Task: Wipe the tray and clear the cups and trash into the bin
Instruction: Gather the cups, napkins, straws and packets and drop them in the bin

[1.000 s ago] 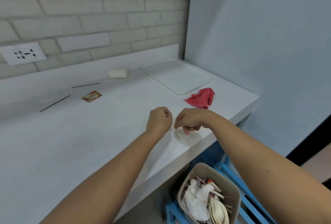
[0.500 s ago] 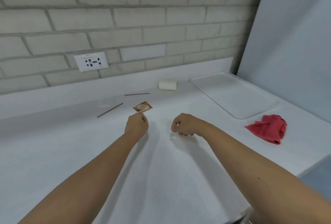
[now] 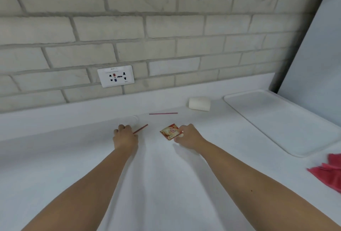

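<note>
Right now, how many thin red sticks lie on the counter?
2. One stick is at the left hand, partly hidden; the other lies farther back, toward the wall.

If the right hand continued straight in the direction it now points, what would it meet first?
The sachet. The right hand points forward and to the left, and its fingertips are at the sachet's right corner. Whether they touch it is unclear.

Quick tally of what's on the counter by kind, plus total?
Thin red stir sticks: 2, the second gripped by the left hand
Orange printed sachet: 1, pinched by the right hand
White cylinder lying on its side: 1
White rectangular plastic tray: 1
Crumpled red cloth: 1
Total: 6
</note>
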